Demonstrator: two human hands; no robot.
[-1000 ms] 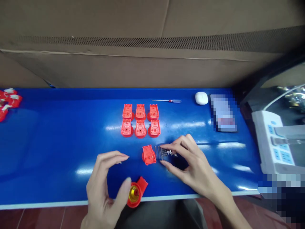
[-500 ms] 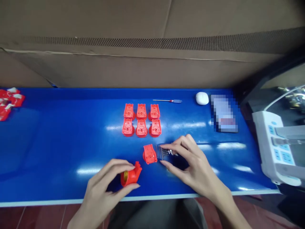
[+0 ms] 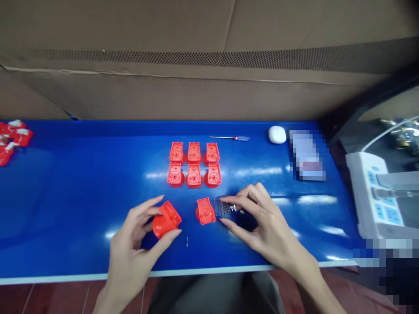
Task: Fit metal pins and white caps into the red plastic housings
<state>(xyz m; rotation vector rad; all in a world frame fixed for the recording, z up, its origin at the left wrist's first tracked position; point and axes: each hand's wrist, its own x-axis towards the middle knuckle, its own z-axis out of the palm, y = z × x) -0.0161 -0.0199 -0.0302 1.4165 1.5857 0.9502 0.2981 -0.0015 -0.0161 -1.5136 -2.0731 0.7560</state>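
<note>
Near edge of surface [image 3: 75, 205], we clasp red plastic housing [image 3: 166, 220] in left hand [image 3: 131, 244], open side turned up, seemingly for inspection; right hand [image 3: 265, 222] pinches metal comb piece [image 3: 225, 208] beside second housing [image 3: 205, 211].

Blue-topped workbench [image 3: 78, 196] with red plastic housings and small items
Six red housings [image 3: 194, 175] stand in two rows of three at centre; another housing [image 3: 205, 211] sits nearer the front edge, just beside a comb-like metal part [image 3: 223, 208]; a small metal pin [image 3: 187, 241] lies near the front; a slim screwdriver [image 3: 229, 138], a white oval object [image 3: 277, 134] and a pixel-blurred flat item [image 3: 307, 155] lie along the back; loose red pieces [image 3: 11, 139] lie at the far left
</note>
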